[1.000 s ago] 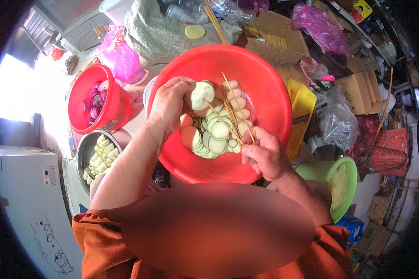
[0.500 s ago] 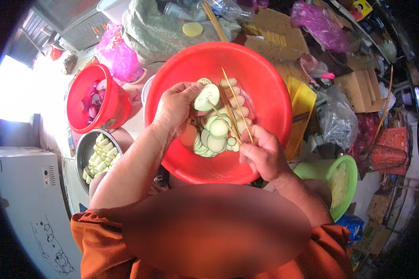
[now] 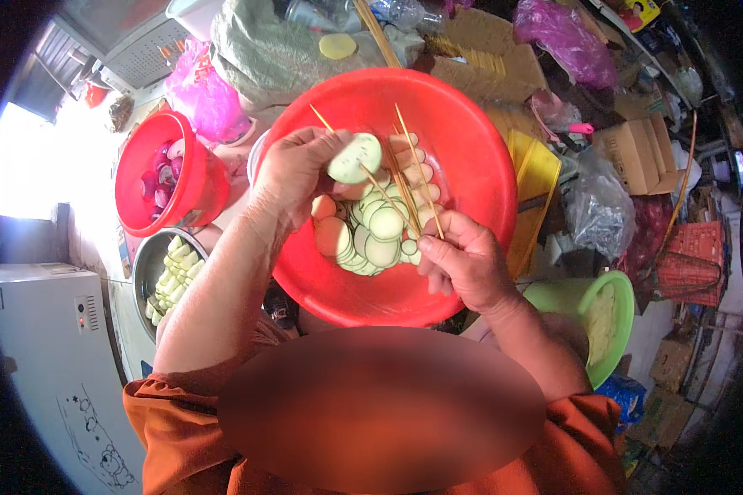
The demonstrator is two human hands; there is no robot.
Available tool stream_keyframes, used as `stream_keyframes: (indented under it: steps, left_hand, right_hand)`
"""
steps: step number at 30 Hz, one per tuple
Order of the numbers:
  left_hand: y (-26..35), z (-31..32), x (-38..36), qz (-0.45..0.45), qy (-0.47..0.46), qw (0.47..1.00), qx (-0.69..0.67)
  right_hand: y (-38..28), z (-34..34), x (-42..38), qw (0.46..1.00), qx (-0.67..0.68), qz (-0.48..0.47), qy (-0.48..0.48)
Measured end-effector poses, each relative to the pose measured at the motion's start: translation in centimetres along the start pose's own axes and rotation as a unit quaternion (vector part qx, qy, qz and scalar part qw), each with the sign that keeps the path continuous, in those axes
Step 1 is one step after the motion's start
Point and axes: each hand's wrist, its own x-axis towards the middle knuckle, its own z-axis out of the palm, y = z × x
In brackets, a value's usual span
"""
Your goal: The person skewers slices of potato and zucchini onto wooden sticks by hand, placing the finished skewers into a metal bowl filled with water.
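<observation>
My left hand (image 3: 293, 169) pinches a round, pale green vegetable slice (image 3: 357, 158) with small seeds. A bamboo skewer (image 3: 377, 182) runs through this slice, its tip sticking out past my left fingers. The skewer's lower end is in my right hand (image 3: 466, 260), closed between thumb and fingers. A second bamboo skewer (image 3: 414, 157) also rises from my right fingers. Below both hands, overlapping round green-edged slices (image 3: 380, 235) lie in a large red basin (image 3: 504, 198). Paler slices (image 3: 425, 175) line its right side, and several more skewers (image 3: 403, 188) lie among the slices.
At left are a red bucket (image 3: 210, 186) of purple onion pieces and a metal bowl (image 3: 144, 260) of cut pale vegetables. A green bucket (image 3: 619, 330) stands right. Behind the basin are a sack (image 3: 260, 66) and a cardboard box (image 3: 491, 54) of skewers.
My left hand has moved slightly up and left with the slice. The skewer tip now shows beyond the slice at upper left. My right hand has barely shifted.
</observation>
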Motion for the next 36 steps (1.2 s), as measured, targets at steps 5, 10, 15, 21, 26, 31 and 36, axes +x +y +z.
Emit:
stream_keyframes:
  steps: [5,10,15,21,26,31,36]
  left_hand:
    - [-3.0,2.1,-1.5,-0.053,-0.091,0.992,0.065]
    - [-4.1,2.5,-1.2,-0.044,-0.128,0.987,0.091]
    - [-5.0,-2.4,4.6,0.103,0.034,0.956,0.274]
    - [-6.5,-2.5,4.9,0.150,0.058,0.757,0.634]
    - [-5.5,-1.3,4.0,0.144,0.093,0.737,0.654]
    - [-4.7,-3.4,5.5,0.114,0.029,0.893,0.434]
    - [-0.3,-4.1,3.7,0.058,0.035,0.994,-0.080]
  right_hand:
    - [-0.1,0.5,0.4,1.000,0.005,-0.004,0.024]
    - [0.3,0.1,0.7,0.999,0.039,0.006,0.008]
    - [0.4,-0.4,0.5,0.996,0.081,0.009,0.032]
    - [0.2,-0.5,0.0,0.997,0.073,0.016,0.036]
    - [0.1,-0.6,-0.2,0.996,0.074,0.030,0.048]
    - [0.3,-0.7,-0.6,0.998,0.034,0.037,0.022]
    - [0.4,-0.5,-1.1,0.999,0.005,0.038,-0.016]
